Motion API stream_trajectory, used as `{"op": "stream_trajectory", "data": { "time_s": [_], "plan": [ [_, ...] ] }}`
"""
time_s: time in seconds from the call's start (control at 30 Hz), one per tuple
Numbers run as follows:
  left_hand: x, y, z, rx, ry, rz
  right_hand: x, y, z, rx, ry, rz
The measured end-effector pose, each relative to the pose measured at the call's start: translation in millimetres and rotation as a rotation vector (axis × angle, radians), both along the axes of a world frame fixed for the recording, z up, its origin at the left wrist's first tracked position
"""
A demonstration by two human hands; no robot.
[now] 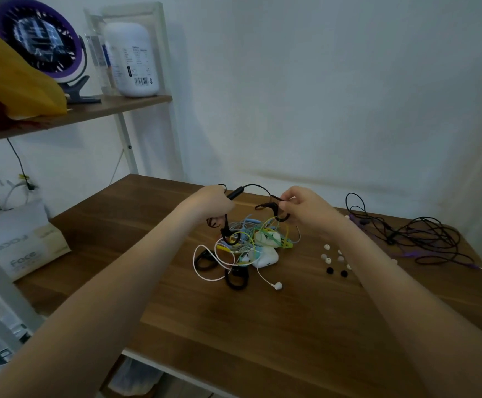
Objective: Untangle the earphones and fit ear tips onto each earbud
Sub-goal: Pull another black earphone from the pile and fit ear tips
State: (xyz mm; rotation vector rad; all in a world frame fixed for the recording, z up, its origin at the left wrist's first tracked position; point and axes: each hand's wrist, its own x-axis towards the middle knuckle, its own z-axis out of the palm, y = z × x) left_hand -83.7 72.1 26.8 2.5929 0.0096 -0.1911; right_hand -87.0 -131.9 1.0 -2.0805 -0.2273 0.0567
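Note:
A tangled pile of earphones (pixel 245 248) in white, yellow, blue and black lies mid-table. Above its far side my left hand (pixel 209 201) grips a black earphone cable with its inline remote (pixel 236 193). My right hand (pixel 306 208) pinches the same black cable near a black ear hook (pixel 273 208). The cable arcs between both hands, and a second ear hook hangs below my left hand into the pile. Several loose ear tips (pixel 334 261), white and black, lie on the table to the right of the pile.
On the wooden table (pixel 234 326), black and purple earphone cables (pixel 412 237) sprawl at the far right. A white earbud case (pixel 265 258) sits in the pile. A tissue box (pixel 18 239) stands left of the table. A shelf (pixel 90 110) above holds a fan and a bottle.

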Motion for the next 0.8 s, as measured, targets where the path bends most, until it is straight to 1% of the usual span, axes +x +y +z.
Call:
{"op": "stream_trajectory", "data": {
  "time_s": [0.1, 0.17, 0.23, 0.27, 0.37, 0.4, 0.47, 0.5, 0.57, 0.6, 0.67, 0.73, 0.77, 0.8],
  "plan": [
    [6, 9, -5, -0.199, 0.031, 0.072, -3, 5, -3, 0.027, 0.047, -0.020],
    [8, 13, -9, -0.332, 0.123, 0.061, -5, 8, -5, 0.069, 0.055, -0.012],
    [7, 14, -12, -0.431, 0.217, 0.007, -5, 10, -7, 0.165, 0.047, 0.017],
    [6, 14, -13, -0.497, 0.232, -0.018, -6, 11, -7, 0.224, 0.048, 0.038],
    [3, 10, -13, -0.754, 0.214, -0.061, -5, 12, -13, 0.374, 0.060, 0.146],
    [2, 9, -12, -0.768, 0.217, -0.110, -4, 13, -15, 0.424, 0.065, 0.196],
    [-2, 7, -12, -0.669, 0.214, -0.228, -3, 15, -21, 0.485, 0.083, 0.284],
    [-3, 5, -12, -0.626, 0.193, -0.261, -3, 15, -22, 0.475, 0.094, 0.318],
    [-3, 1, -12, -0.559, 0.096, -0.267, -4, 16, -23, 0.391, 0.117, 0.368],
    [-2, -1, -11, -0.506, 0.040, -0.264, -4, 15, -23, 0.328, 0.122, 0.379],
    [-2, -5, -10, -0.376, -0.042, -0.245, -3, 14, -22, 0.141, 0.076, 0.361],
    [-2, -7, -9, -0.238, -0.140, -0.245, -2, 14, -18, -0.097, -0.031, 0.285],
    [-3, -7, -9, -0.171, -0.186, -0.253, -1, 14, -16, -0.188, -0.085, 0.238],
    [-3, -8, -9, -0.117, -0.223, -0.268, 0, 14, -15, -0.235, -0.133, 0.192]
  ]
}}
